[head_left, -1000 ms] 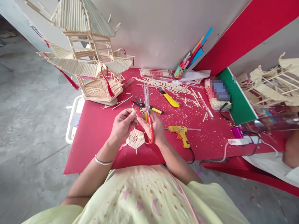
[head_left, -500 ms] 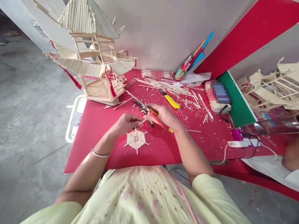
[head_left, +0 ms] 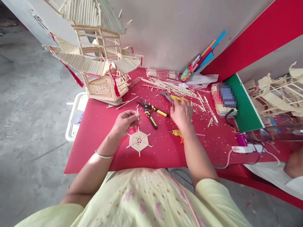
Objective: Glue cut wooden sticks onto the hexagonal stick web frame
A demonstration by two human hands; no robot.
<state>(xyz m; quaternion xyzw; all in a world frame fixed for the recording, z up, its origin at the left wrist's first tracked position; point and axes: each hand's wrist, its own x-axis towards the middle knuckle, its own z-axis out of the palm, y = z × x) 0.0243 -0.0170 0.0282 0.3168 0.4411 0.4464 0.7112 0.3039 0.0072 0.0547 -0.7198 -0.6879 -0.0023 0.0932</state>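
My left hand (head_left: 127,122) pinches a short wooden stick (head_left: 138,113) upright between thumb and fingers. Just below it, a flat hexagonal web of sticks (head_left: 139,141) with spokes poking out lies on the red table. My right hand (head_left: 182,113) is curled over a tool with grey metal blades (head_left: 169,98), whose handle my fingers hide. Against those blades lies a yellow utility knife (head_left: 176,98), partly covered by the hand. Between my hands, black-and-yellow pliers (head_left: 151,112) rest with handles spread. A yellow glue gun (head_left: 177,133) sits beside my right wrist.
A stick-built pagoda (head_left: 101,63) with red tassels stands at the back left. Loose sticks (head_left: 165,85) and chips litter the table's rear. A pen holder (head_left: 187,75), a green board (head_left: 248,107) and a white power strip (head_left: 246,149) are rightward. Another person's arm (head_left: 293,162) shows far right.
My right hand has moved right and away from me, carrying the grey-bladed tool from the stick to beside the knife. My left hand keeps the stick, now turned upright. The pliers are uncovered.
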